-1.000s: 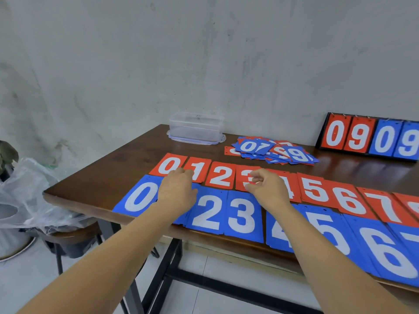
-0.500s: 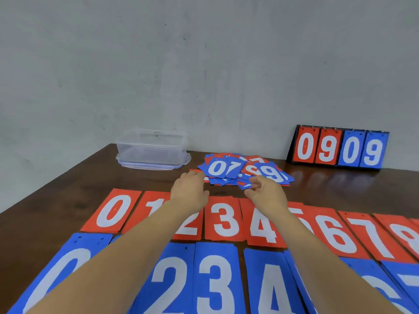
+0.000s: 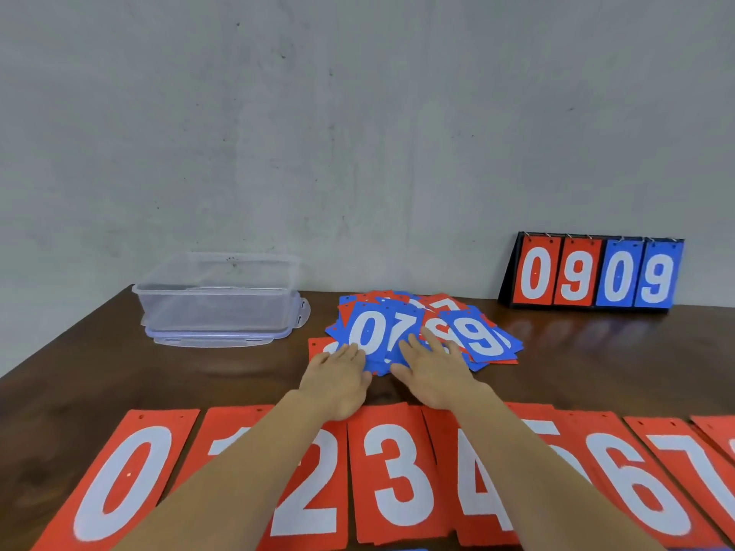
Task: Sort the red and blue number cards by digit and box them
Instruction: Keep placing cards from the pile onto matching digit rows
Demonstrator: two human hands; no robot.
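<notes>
Both left hand [image 3: 338, 377] and right hand [image 3: 435, 371] now touch the pile [image 3: 477, 340].

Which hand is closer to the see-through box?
Left. The left hand touches the left edge of the card pile, toward the clear box. The right hand lies on the pile too, farther right, away from the box.

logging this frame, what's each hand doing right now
Left hand: open, fingers touching the card pile.
Right hand: open, fingers flat on the pile.
</notes>
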